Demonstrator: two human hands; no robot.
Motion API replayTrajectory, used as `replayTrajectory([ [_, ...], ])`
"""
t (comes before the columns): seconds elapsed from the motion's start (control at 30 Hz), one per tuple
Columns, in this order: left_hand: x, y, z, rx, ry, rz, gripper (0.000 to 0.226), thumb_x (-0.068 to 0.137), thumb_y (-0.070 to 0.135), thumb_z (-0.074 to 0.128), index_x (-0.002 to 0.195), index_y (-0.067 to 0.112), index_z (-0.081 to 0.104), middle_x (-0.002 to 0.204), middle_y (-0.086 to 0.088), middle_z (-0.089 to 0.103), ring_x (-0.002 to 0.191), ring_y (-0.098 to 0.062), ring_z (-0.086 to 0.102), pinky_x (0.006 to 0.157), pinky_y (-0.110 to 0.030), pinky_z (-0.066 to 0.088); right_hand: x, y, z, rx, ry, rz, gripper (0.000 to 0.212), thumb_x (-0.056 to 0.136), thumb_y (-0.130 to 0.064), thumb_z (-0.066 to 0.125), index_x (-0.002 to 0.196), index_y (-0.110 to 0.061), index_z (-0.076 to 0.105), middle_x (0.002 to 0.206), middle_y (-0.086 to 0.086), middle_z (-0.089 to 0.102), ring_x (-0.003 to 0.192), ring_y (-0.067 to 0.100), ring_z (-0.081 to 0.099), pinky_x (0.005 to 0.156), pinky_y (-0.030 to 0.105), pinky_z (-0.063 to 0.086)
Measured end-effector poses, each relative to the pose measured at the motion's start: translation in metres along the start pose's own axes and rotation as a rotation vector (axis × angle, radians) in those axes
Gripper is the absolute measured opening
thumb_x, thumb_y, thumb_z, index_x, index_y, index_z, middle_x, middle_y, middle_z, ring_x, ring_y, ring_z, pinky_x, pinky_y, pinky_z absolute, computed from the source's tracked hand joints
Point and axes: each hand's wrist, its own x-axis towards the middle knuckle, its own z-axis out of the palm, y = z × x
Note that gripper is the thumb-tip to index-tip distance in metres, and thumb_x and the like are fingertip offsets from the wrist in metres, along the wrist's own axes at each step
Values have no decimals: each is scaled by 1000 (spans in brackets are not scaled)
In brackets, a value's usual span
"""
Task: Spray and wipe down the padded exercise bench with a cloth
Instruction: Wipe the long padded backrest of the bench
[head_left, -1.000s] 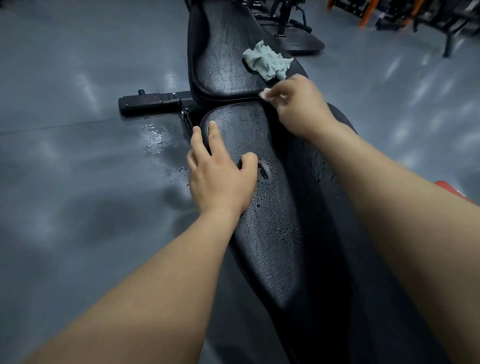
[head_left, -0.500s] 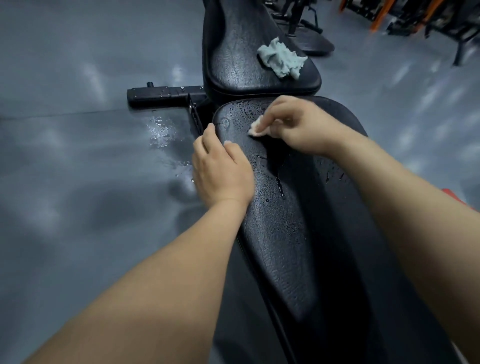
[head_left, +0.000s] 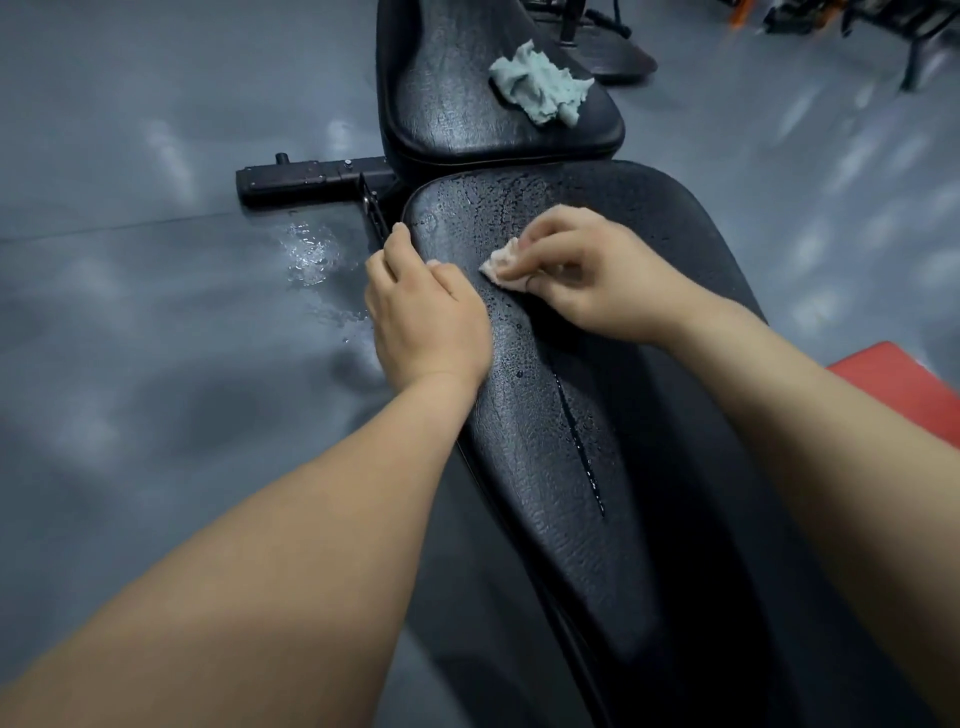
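We log a padded black table, vinyl with a cracked, leathery grain, built as two rounded pads: the near pad is long and tapers toward us, the far pad is shorter and sits higher. The near pad is wet, with beads across its far end and one thin trickle running down the middle. The right grip is closed on a small cloth, pale pinkish-white and wadded, pinched by the fingertips and pressed onto the wet vinyl near the pad's far left end; most of it is hidden under the fingers. The left grip is open, lying flat on the pad's left edge with the thumb on top; we cannot tell whether the outer fingers wrap under the rim. A green cloth, pale teal and crumpled, lies on the far pad's right side, apart from both grips. A black metal bar with bolts juts left from under the pads. The floor is smooth glossy grey with a small puddle just left of the table. A red flat object is cut off at the right edge. The equipment at top right is too blurred to make out.
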Motion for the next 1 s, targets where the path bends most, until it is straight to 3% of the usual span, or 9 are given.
replayTrajectory([
  [0.1,1,0,0,-9,0,-7,49,102,18,41,151,12,41,152,-10,42,138,-29,39,106,-33,26,9,19,-7,-93,95,100,20,91,-23,65,103,-24,80,109,-2,66,103,22,65,96,32,50],
  [0.23,0,1,-1,-30,-2,-20,49,102,19,41,151,15,41,154,-7,41,139,-26,38,106,-32,30,43,31,-4,-157,238,320,20,98,-32,62,105,-26,79,109,3,65,102,32,62,95,34,48],
  [0.4,2,-2,0,-107,18,-44,47,100,19,42,147,16,46,152,-6,44,137,-28,42,107,-37,33,38,-2,19,-84,134,43,23,89,-12,63,102,-22,80,109,-1,68,101,26,63,98,40,48],
  [0.47,3,-5,1,-140,32,-51,45,100,20,41,144,14,48,149,-9,47,134,-30,45,107,-37,34,30,-5,14,-46,66,-30,20,90,-14,69,103,-25,80,109,-4,66,102,23,64,98,39,49],
  [0.53,4,-7,3,-158,46,-60,43,101,22,39,140,9,51,144,-13,51,130,-32,47,105,-37,35,34,-1,9,-35,36,-19,21,91,-15,68,105,-26,80,109,-3,65,102,21,65,98,35,50],
  [0.7,6,-7,3,-152,78,-131,34,105,23,37,129,8,56,133,-14,57,122,-34,52,100,-40,37,87,4,19,-121,208,151,23,97,-20,60,109,-26,79,108,5,63,101,29,61,98,34,45],
  [0.83,5,-6,0,-165,80,-174,31,105,21,37,127,10,57,133,-12,58,123,-33,51,99,-40,37,95,-14,34,-64,140,34,33,90,-10,55,105,-24,80,108,1,65,98,20,57,92,13,32],
  [0.87,5,-7,1,-171,80,-181,33,104,21,36,126,10,58,132,-12,58,123,-34,52,99,-40,37,88,-19,35,-47,105,-26,31,88,-9,57,103,-25,80,108,-1,66,98,19,57,93,13,33],
  [1.0,5,-8,-1,-181,83,-179,43,97,28,29,123,11,59,130,-12,60,121,-34,52,98,-41,39,56,-13,19,-52,-21,-131,30,82,2,64,96,-21,80,107,-5,67,101,22,61,96,33,45],
])
